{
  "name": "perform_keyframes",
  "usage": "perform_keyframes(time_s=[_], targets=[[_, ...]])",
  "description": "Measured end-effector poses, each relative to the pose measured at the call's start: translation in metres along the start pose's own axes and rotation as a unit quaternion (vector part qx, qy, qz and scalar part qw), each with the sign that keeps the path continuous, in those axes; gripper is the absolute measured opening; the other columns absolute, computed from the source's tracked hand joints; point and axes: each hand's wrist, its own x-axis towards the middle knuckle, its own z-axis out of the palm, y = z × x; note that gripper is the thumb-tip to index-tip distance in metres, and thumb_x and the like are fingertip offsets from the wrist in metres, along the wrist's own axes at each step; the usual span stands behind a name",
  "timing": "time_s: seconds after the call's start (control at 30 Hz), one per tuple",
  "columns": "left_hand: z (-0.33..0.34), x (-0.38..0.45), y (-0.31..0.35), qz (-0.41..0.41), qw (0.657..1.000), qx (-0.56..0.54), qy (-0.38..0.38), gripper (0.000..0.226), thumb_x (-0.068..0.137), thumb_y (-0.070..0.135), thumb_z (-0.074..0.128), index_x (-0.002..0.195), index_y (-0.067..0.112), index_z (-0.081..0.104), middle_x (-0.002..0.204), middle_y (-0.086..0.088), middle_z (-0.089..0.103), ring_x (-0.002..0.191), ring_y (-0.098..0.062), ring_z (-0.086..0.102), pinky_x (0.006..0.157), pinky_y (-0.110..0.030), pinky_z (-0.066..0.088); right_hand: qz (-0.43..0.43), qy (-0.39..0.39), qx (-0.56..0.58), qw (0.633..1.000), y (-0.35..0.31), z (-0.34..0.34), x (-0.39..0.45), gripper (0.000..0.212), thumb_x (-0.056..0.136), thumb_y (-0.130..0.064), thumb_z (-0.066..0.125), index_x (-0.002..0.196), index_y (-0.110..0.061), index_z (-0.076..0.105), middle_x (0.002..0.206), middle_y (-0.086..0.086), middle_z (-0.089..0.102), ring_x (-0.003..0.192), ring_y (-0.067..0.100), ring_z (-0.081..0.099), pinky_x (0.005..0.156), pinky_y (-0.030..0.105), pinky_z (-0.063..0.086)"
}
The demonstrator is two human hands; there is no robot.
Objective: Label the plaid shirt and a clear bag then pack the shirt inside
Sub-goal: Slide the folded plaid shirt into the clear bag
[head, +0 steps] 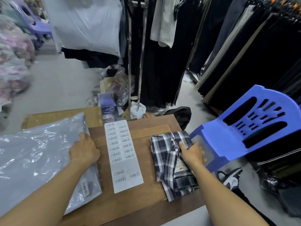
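Note:
A folded navy-and-white plaid shirt [169, 162] lies at the right edge of the wooden table [130, 204], with a hang tag on top. My right hand [192, 154] grips the shirt's right side, fingers tucked under a fold. A stack of clear plastic bags [37, 159] covers the table's left part; a barcode label is stuck near its lower right corner. My left hand [83, 151] rests flat on the bags' right edge. Between the two lies a white sheet of barcode stickers [123, 154].
A blue plastic chair [244, 128] stands close to the table's right side. Racks of dark hanging clothes [228, 54] fill the back and right. Bags and clutter [114, 92] sit on the floor behind the table. A shoe [231, 178] lies under the chair.

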Motion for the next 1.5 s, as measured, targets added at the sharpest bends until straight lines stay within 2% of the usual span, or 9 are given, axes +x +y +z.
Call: perform_keyframes(time_s=[0.2, 0.43, 0.6, 0.8, 1.03, 1.17, 1.27, 1.43, 1.5], targets=[[0.002, 0.003, -0.002, 0.002, 1.000, -0.005, 0.001, 0.058, 0.087, 0.019, 0.054, 0.139, 0.002, 0.035, 0.130, -0.010, 0.037, 0.110, -0.038, 0.055, 0.082, -0.048, 0.050, 0.010, -0.094, 0.150, 0.984, 0.002, -0.005, 0.007, 0.058, 0.069, -0.060, 0.080, 0.091, -0.008, 0.066, 0.085, 0.004, 0.072, 0.079, 0.024, 0.068, 0.078, 0.041, 0.058], [0.003, 0.005, -0.006, 0.014, 1.000, -0.003, 0.022, 0.048, 0.089, 0.016, 0.052, 0.135, 0.005, 0.042, 0.128, -0.009, 0.041, 0.109, -0.035, 0.057, 0.079, -0.048, 0.051, -0.055, -0.207, 0.243, 0.946, -0.006, -0.008, 0.002, 0.031, 0.080, -0.031, 0.081, 0.104, -0.014, 0.069, 0.092, 0.008, 0.080, 0.081, 0.025, 0.077, 0.084, 0.045, 0.060], [-0.006, 0.000, -0.016, 0.053, 0.997, -0.021, 0.051, 0.041, 0.088, 0.011, 0.053, 0.128, 0.008, 0.049, 0.123, -0.008, 0.045, 0.105, -0.033, 0.057, 0.071, -0.043, 0.050, -0.073, -0.306, 0.320, 0.894, -0.021, -0.013, -0.001, 0.038, 0.075, -0.029, 0.083, 0.108, -0.018, 0.067, 0.105, 0.034, 0.069, 0.080, 0.037, 0.060, 0.062, 0.042, 0.044], [-0.015, -0.012, -0.041, 0.090, 0.990, -0.094, 0.053, 0.055, 0.090, 0.004, 0.044, 0.144, 0.015, 0.037, 0.142, -0.001, 0.036, 0.097, -0.036, 0.063, 0.072, -0.042, 0.051, -0.129, -0.386, 0.357, 0.841, -0.085, -0.022, -0.028, 0.039, 0.084, -0.013, 0.075, 0.119, -0.008, 0.058, 0.092, 0.015, 0.076, 0.073, 0.027, 0.072, 0.060, 0.036, 0.059], [-0.014, -0.031, -0.080, 0.146, 0.968, -0.203, 0.025, 0.067, 0.092, 0.011, 0.048, 0.154, 0.020, 0.024, 0.152, 0.006, 0.025, 0.102, -0.026, 0.061, 0.091, -0.039, 0.050, -0.290, -0.457, 0.159, 0.825, -0.189, -0.003, -0.070, 0.040, 0.083, -0.017, 0.077, 0.119, -0.017, 0.060, 0.101, 0.008, 0.079, 0.091, 0.028, 0.075, 0.086, 0.044, 0.058], [-0.017, -0.045, -0.091, 0.161, 0.958, -0.235, 0.022, 0.067, 0.095, 0.009, 0.046, 0.155, 0.021, 0.022, 0.154, 0.009, 0.024, 0.105, -0.017, 0.057, 0.093, -0.031, 0.045, -0.387, -0.435, -0.008, 0.813, -0.231, 0.022, -0.093, 0.072, 0.074, -0.039, 0.082, 0.136, -0.016, 0.052, 0.072, 0.000, 0.073, 0.063, 0.016, 0.063, 0.062, 0.028, 0.046], [-0.020, -0.053, -0.095, 0.160, 0.947, -0.277, 0.023, 0.067, 0.096, 0.010, 0.046, 0.156, 0.024, 0.020, 0.154, 0.013, 0.022, 0.104, -0.011, 0.057, 0.096, -0.026, 0.041, -0.409, -0.447, -0.072, 0.792, -0.253, 0.037, -0.113, 0.071, 0.081, -0.026, 0.079, 0.142, -0.010, 0.045, 0.064, -0.005, 0.066, 0.045, 0.000, 0.057, 0.045, 0.012, 0.040], [-0.020, -0.066, -0.096, 0.165, 0.929, -0.329, 0.018, 0.070, 0.092, 0.011, 0.047, 0.155, 0.030, 0.021, 0.143, 0.020, 0.030, 0.088, -0.003, 0.056, 0.084, -0.020, 0.042, -0.431, -0.439, -0.179, 0.768, -0.275, 0.071, -0.149, 0.069, 0.063, -0.044, 0.082, 0.123, -0.017, 0.062, 0.111, 0.006, 0.074, 0.099, 0.025, 0.071, 0.091, 0.041, 0.056], [-0.017, -0.068, -0.096, 0.149, 0.931, -0.332, 0.007, 0.073, 0.093, 0.013, 0.048, 0.156, 0.029, 0.017, 0.148, 0.020, 0.024, 0.080, -0.004, 0.057, 0.082, -0.024, 0.047, -0.438, -0.425, -0.208, 0.764, -0.278, 0.085, -0.160, 0.053, 0.070, -0.038, 0.083, 0.114, -0.014, 0.065, 0.109, 0.007, 0.073, 0.103, 0.031, 0.069, 0.088, 0.040, 0.055]])
